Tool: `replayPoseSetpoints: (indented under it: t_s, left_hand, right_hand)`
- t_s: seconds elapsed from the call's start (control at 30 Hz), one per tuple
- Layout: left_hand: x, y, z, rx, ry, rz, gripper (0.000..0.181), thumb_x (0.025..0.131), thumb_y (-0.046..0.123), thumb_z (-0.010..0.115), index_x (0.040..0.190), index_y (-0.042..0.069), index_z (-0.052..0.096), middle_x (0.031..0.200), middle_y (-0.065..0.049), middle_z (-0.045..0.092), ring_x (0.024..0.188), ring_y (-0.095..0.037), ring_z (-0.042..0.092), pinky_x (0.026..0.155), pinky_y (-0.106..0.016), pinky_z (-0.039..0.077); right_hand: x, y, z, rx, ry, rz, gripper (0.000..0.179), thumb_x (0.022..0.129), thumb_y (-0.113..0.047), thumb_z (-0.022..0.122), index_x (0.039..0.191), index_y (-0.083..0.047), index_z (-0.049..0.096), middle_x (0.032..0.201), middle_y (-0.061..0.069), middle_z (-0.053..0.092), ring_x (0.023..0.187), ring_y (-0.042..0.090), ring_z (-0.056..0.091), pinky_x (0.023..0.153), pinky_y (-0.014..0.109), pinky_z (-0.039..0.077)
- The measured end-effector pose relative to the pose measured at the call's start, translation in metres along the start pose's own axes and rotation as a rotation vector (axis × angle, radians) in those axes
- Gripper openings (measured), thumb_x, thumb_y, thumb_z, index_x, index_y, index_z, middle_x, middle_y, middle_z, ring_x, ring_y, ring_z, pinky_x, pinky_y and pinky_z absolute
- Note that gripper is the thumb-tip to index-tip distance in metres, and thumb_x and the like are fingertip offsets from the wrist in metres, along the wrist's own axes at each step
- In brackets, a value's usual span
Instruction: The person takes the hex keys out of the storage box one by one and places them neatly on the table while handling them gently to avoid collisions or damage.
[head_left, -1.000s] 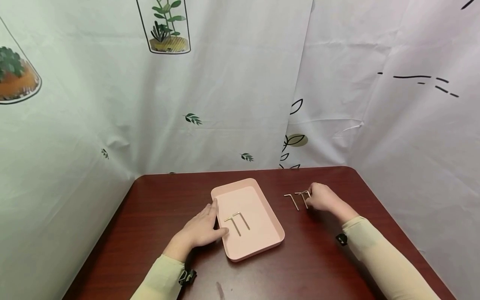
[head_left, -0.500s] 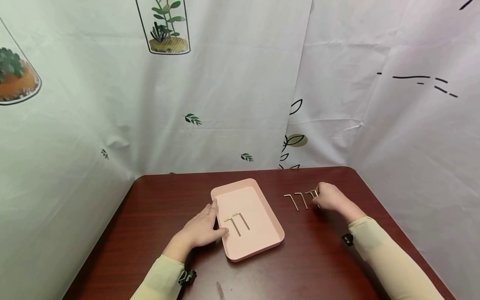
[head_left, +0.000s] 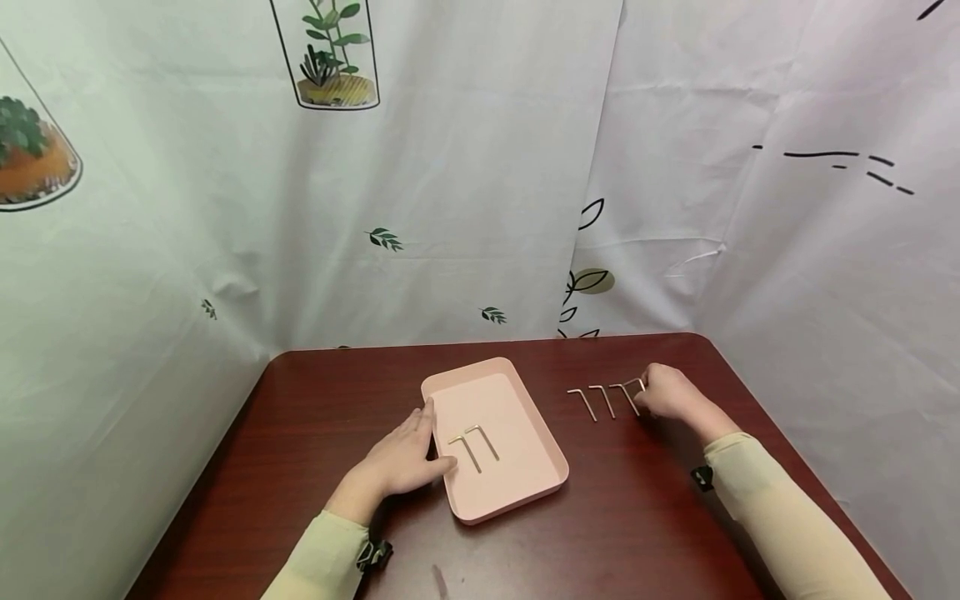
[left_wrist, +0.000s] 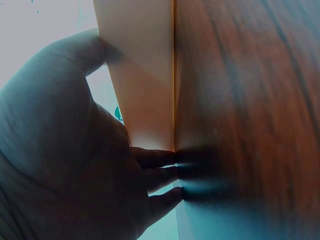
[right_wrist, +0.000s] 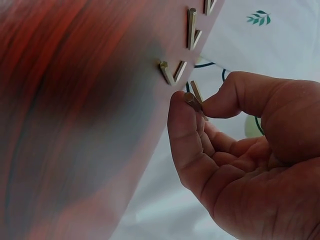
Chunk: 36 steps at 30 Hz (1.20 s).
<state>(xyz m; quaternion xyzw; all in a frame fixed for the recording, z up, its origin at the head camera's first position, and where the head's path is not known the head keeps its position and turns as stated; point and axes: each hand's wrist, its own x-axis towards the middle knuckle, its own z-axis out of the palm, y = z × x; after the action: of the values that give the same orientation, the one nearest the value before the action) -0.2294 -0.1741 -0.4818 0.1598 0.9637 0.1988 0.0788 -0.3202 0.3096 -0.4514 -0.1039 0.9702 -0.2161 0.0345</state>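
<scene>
My right hand [head_left: 670,396] pinches a brass-coloured L-shaped hex key [right_wrist: 192,101] between thumb and index finger at the table's right side. The other fingers curl below it in the right wrist view. Left of this hand, three similar hex keys lie side by side: the nearest hex key [head_left: 630,400], the middle hex key [head_left: 607,402] and the far-left hex key [head_left: 587,404]. The left hand [head_left: 401,460] rests against the pink tray [head_left: 517,493], straight fingers along its outer side and thumb over the rim. Two hex keys [head_left: 470,454] lie in the tray.
A dark red wooden table [head_left: 352,387] bears everything. Pale patterned cloth [head_left: 472,183] hangs behind and on both sides of it. Black bands [head_left: 373,555] sit at both wrists, partly under the sleeves.
The right hand has shifted to the right with a hex key in its fingers. A third hex key on the table shows beside it. The left hand and tray have stayed put.
</scene>
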Motion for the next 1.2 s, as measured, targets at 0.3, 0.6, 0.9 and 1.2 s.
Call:
replayPoseSetpoints:
  t_s: [0.3,0.6,0.9,1.2]
  left_hand:
    - [0.001,-0.002,0.001,-0.002,0.0,-0.001,0.113,0.101,0.054,0.07,0.173,-0.011,0.013,0.177,-0.032,0.027,0.166,-0.047,0.028,0.131,-0.056,0.033]
    - [0.002,-0.002,0.001,0.007,-0.006,0.003,0.112,0.102,0.054,0.069,0.173,-0.011,0.012,0.178,-0.031,0.026,0.166,-0.047,0.028,0.131,-0.056,0.033]
    - [0.001,0.0,0.0,-0.01,-0.002,0.006,0.113,0.101,0.053,0.071,0.173,-0.011,0.013,0.177,-0.033,0.027,0.166,-0.047,0.028,0.131,-0.057,0.033]
    - [0.002,-0.002,0.002,0.004,0.0,0.009,0.112,0.102,0.054,0.07,0.173,-0.011,0.012,0.177,-0.032,0.027,0.166,-0.046,0.027,0.132,-0.055,0.032]
  right_hand:
    - [0.001,0.008,-0.002,0.011,-0.02,0.031,0.029,0.08,-0.002,0.064,0.06,-0.018,0.05,0.052,-0.002,0.059,0.051,0.015,0.062,0.058,0.032,0.046]
    - [0.001,0.012,-0.001,0.008,-0.024,0.02,0.031,0.08,-0.001,0.063,0.059,-0.018,0.049,0.051,-0.003,0.057,0.05,0.015,0.06,0.057,0.032,0.046]
    - [0.004,0.015,0.001,-0.003,-0.03,0.006,0.034,0.08,-0.001,0.063,0.058,-0.02,0.046,0.049,-0.005,0.055,0.047,0.013,0.062,0.057,0.03,0.049]
    - [0.034,0.066,0.021,0.029,-0.012,-0.097,0.031,0.075,-0.008,0.062,0.054,-0.023,0.046,0.049,-0.001,0.055,0.043,0.017,0.059,0.052,0.033,0.045]
